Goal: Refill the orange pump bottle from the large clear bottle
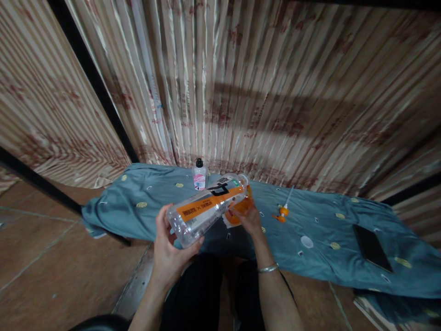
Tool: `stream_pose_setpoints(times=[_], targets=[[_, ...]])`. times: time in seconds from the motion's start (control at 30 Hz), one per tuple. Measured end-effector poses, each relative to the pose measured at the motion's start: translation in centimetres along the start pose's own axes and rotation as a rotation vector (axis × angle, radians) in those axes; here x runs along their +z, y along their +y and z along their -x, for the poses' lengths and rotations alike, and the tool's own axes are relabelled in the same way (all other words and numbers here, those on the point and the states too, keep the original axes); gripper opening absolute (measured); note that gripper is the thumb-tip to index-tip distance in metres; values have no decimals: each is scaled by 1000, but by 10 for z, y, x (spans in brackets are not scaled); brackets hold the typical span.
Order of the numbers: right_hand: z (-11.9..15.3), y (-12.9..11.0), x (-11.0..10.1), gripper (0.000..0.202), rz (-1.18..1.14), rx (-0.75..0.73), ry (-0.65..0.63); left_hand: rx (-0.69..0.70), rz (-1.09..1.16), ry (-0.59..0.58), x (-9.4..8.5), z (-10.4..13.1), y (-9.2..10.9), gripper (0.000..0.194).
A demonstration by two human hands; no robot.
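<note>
Fingers of your left hand (pixel 170 253) wrap the bottle (pixel 208 204), centre frame; those of your right hand (pixel 251 220) curl around the orange container (pixel 244 205). Likely step: pouring. Next move calls for aligned mouths.

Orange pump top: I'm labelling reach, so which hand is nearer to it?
Right. The right hand, holding the orange bottle, is a little left of the orange pump top; the left hand, holding the clear bottle, is farther left.
</note>
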State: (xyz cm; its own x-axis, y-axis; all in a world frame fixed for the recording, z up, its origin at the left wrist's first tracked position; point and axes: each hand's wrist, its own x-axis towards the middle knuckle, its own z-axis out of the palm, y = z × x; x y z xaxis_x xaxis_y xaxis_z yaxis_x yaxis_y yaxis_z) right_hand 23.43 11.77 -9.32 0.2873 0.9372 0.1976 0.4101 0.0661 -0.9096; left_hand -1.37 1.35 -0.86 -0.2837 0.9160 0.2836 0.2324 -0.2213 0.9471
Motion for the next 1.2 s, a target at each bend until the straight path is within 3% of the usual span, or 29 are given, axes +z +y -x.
stream_pose_setpoints(times=[0.23, 0.57, 0.87, 1.2], targets=[[-1, -1, 1, 65, 14, 37, 10, -5, 2, 7, -2, -1, -6, 97], [-1, 0, 2, 63, 38, 14, 23, 2, 41, 58, 8, 2, 7, 93], [0, 0, 1, 69, 13, 18, 5, -15, 59, -18, 1, 0, -5, 101], [1, 4, 0, 74, 50, 25, 9, -54, 33, -4, 3, 4, 8, 101]])
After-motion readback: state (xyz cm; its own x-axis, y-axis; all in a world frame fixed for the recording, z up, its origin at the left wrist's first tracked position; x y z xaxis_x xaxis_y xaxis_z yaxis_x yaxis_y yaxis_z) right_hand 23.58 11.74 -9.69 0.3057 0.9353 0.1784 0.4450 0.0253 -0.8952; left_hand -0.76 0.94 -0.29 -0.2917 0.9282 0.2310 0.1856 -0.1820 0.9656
